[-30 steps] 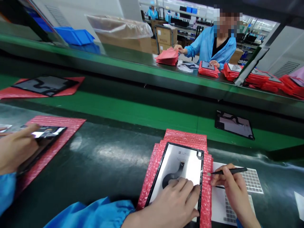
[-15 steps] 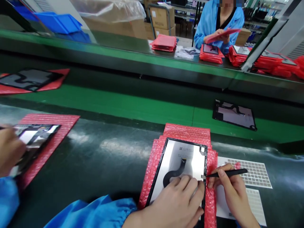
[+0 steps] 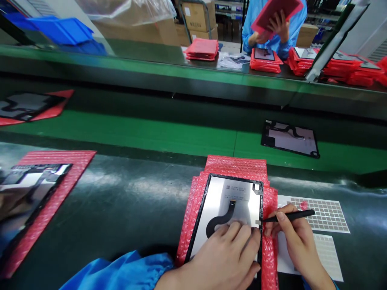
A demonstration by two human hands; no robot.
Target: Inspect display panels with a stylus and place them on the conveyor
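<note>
A tablet screen panel (image 3: 198, 241), silver-backed with a black frame and a curved black flex cable (image 3: 216, 221), lies on a stack of red bubble-wrap pouches (image 3: 236, 163). My left hand (image 3: 223, 253) rests on the panel's lower part, its fingers bent and lying over the surface towards the right edge, covering some of the cable. My right hand (image 3: 294, 231) is closed around black tweezers (image 3: 296, 215). Their tips meet the panel's right edge at a small grey tab (image 3: 258, 222). Whether the tips grip the tab, I cannot tell.
Beside my right hand lie sticker sheets (image 3: 328, 213). Another panel (image 3: 292, 139) is on the green strip ahead. At left, one panel (image 3: 33, 189) lies on a red pouch (image 3: 80, 159). Beyond the partition, a co-worker (image 3: 250, 24) holds a red pouch (image 3: 276, 14) near stacked pouches (image 3: 266, 66).
A neighbour's hand at far left has left the panel there. The co-worker across has raised the red pouch. The camera view has shifted slightly; my hands stay at the panel.
</note>
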